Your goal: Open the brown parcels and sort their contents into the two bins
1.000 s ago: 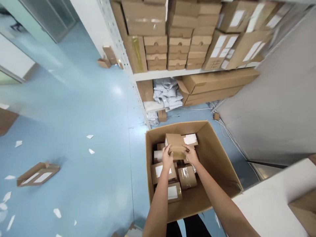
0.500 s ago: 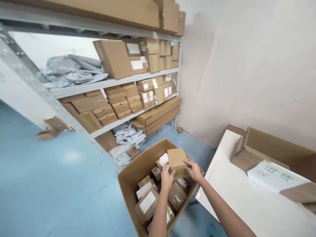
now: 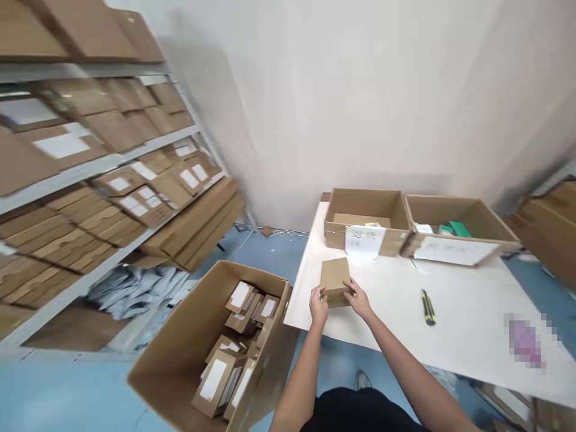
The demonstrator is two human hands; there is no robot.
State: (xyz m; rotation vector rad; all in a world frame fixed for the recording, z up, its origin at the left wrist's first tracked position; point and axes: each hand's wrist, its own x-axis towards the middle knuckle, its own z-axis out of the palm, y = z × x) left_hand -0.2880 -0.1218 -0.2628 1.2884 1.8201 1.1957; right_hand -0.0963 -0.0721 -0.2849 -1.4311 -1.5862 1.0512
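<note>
Between my two hands is a small brown cardboard box (image 3: 335,275), over the front left part of the white table (image 3: 387,318). My left hand (image 3: 319,305) grips its left near edge, with the fingers closed on the cardboard. On the near right side, my right hand (image 3: 357,298) pinches the same box. The box's plain top faces up, and clear tape seems to run along its near side. Whether its underside touches the table I cannot tell. To the right lies a black and yellow utility knife (image 3: 428,308).
A large open carton (image 3: 180,336) with several labelled parcels stands on the floor at left. Two open boxes (image 3: 366,210) with paper signs sit along the table's back. Shelves (image 3: 103,162) of cartons rise at far left. A blurred purple patch (image 3: 525,342) shows at right.
My hands have carried the small box from above the large floor carton rightward to the table. The view has turned right, bringing the utility knife and second open box into sight.
</note>
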